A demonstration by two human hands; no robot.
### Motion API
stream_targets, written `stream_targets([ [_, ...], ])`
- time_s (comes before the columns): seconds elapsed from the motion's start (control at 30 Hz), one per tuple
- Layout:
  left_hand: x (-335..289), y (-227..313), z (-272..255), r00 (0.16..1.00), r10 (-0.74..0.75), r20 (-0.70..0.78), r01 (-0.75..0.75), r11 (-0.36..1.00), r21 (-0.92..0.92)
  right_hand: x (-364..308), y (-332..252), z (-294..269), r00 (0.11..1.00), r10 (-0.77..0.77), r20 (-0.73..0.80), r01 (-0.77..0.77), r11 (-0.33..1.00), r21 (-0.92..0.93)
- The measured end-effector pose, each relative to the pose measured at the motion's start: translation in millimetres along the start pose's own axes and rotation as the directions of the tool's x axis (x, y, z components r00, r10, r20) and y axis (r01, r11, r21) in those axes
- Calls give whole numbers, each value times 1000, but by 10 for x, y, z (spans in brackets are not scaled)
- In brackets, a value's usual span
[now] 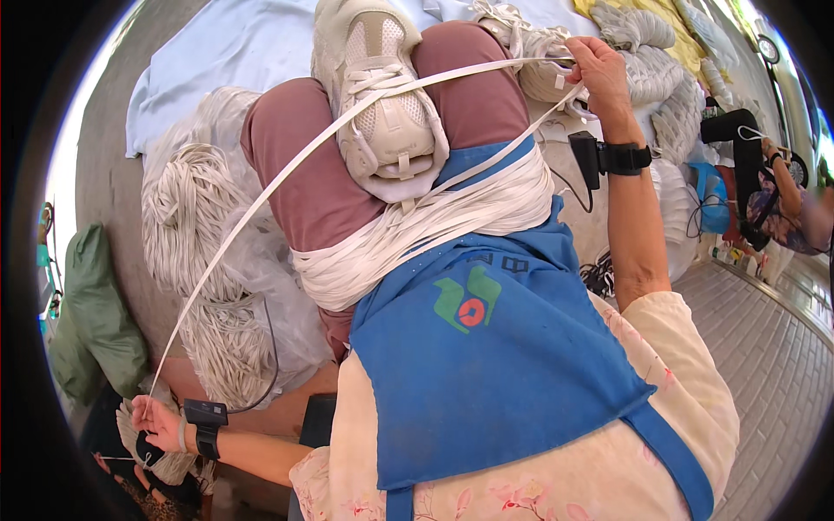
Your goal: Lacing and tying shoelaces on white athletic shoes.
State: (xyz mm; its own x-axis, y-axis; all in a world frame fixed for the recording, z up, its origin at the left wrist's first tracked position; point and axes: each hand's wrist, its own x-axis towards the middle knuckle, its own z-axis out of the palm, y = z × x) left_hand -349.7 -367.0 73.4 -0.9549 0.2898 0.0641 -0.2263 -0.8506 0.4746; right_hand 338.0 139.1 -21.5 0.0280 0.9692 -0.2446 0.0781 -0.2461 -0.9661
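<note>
A beige sneaker [395,135] is wedged upright between my knees, its heel toward me. A long flat white shoelace [261,201] runs in a wide arc across the shoe from one hand to the other. Far out at the lower left, my left hand [158,424] is closed on one part of the lace. My right hand [601,76], raised at the upper right beside a second sneaker [547,65], pinches the lace between thumb and fingers. Another strand drops from there toward a thick bundle of white laces [426,230] lying across my lap, over a blue apron [486,365].
Heaped laces [195,217] in clear plastic lie left of my knee. More sneakers [673,95] are piled at the upper right on a pale blue cloth [226,65]. A green sack [100,304] stands at the far left. Other people [795,195] sit at the right and lower left.
</note>
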Motion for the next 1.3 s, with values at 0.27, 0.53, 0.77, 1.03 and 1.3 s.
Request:
stream_targets([
  [0.27,-1174,-1791,1357,832,-463,305,39,597,801,-921,-586,487,784,-287,550,552,728,-407],
  [0.53,-2327,-3373,1704,473,-870,142,126,226,966,-1301,-241,738,447,-115,887,892,127,-433],
  [0.77,-2410,-3591,1643,477,-877,56,53,92,994,-1229,-320,712,550,-270,791,834,226,-503],
  [1.03,-2450,-3747,1609,585,-757,291,-266,159,951,-961,-381,372,695,-336,636,714,220,-665],
  [1.3,-2357,-3882,1741,577,-743,340,-397,109,911,-1268,-383,680,595,-308,742,802,292,-521],
])
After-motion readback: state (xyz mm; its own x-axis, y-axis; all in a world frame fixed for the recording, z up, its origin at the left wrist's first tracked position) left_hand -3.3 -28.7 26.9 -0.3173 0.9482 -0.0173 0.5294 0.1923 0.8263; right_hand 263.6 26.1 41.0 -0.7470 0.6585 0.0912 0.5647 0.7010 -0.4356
